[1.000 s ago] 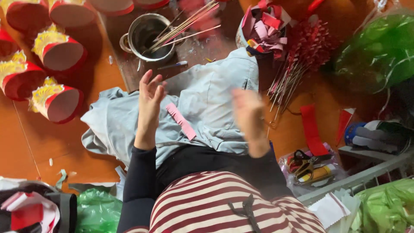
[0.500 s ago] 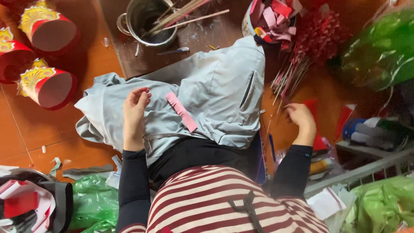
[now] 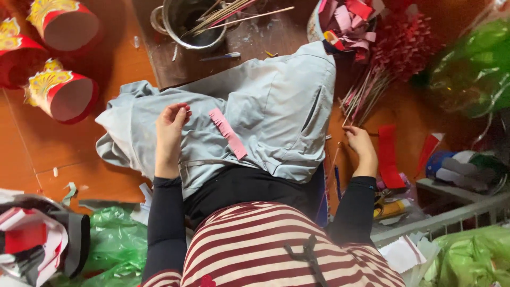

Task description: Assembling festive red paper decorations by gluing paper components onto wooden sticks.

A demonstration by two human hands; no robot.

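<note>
Around us, red-and-gold paper cylinders [image 3: 64, 95], a metal pot [image 3: 194, 24] of sticks, green plastic bags [image 3: 473, 69], paper scraps [image 3: 348, 16].

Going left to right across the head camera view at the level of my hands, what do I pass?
Red and gold paper cup → left hand on the grey jacket → pink fringed paper strip → right hand by the red-tipped sticks → red paper strip → grey gloves.
</note>
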